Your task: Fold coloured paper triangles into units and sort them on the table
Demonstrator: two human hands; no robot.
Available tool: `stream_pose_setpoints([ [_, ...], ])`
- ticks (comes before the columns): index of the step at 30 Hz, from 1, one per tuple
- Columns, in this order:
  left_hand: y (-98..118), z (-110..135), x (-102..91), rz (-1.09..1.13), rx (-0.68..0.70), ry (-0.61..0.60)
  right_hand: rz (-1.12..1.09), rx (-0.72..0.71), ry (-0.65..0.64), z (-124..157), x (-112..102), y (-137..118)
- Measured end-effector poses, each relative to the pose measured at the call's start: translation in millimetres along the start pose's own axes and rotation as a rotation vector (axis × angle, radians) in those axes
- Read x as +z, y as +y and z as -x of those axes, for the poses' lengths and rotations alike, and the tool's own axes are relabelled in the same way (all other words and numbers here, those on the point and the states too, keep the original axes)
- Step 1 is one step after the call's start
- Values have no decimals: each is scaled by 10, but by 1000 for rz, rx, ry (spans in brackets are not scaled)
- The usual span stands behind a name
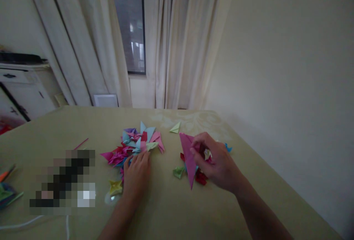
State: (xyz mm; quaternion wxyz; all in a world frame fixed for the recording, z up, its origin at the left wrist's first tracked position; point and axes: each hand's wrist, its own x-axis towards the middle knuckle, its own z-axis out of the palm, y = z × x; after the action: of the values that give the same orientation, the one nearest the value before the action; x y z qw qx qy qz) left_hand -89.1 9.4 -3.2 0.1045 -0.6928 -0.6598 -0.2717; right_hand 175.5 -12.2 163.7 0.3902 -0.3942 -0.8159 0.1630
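My right hand pinches a large pink folded paper triangle and holds it upright above a small heap of red, blue and green folded pieces. My left hand lies flat on the table, fingers together, its tips touching the near edge of a bigger pile of pink, blue, purple and green origami pieces. A yellow folded star lies just left of the left hand. A light green folded piece rests between my two hands.
The pale green table stands in a room corner, with a wall on the right and curtains and a window behind. A lone green triangle lies farther back. A pink stick, a white cable and coloured papers lie at left.
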Motion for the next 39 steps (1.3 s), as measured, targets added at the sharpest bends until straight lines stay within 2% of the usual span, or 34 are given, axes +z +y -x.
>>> stream_pose_setpoints([
  [3,-46,-51,-28,159,14,125,-103,71,67,145,199,148],
  [5,-54,-80,-37,291,-19,252,-134,185,120,270,410,300],
  [8,-19,-110,-65,493,-143,420,-170,300,175,468,738,497],
  [12,30,-142,-167,689,-300,491,-135,309,174,629,995,558],
  [17,16,-175,-280,787,-361,563,-50,276,149,661,1043,544],
  [23,-17,-175,-251,909,-436,604,-55,246,219,665,1006,596],
  [29,-96,-230,-229,1200,-641,632,-73,277,201,679,997,585],
  [33,-176,-305,-277,1512,-774,663,-87,193,229,706,1062,654],
  [36,-198,-345,-305,1676,-738,716,-100,136,249,723,1103,683],
  [39,-170,-346,-322,1726,-671,681,-103,122,244,730,1103,663],
])
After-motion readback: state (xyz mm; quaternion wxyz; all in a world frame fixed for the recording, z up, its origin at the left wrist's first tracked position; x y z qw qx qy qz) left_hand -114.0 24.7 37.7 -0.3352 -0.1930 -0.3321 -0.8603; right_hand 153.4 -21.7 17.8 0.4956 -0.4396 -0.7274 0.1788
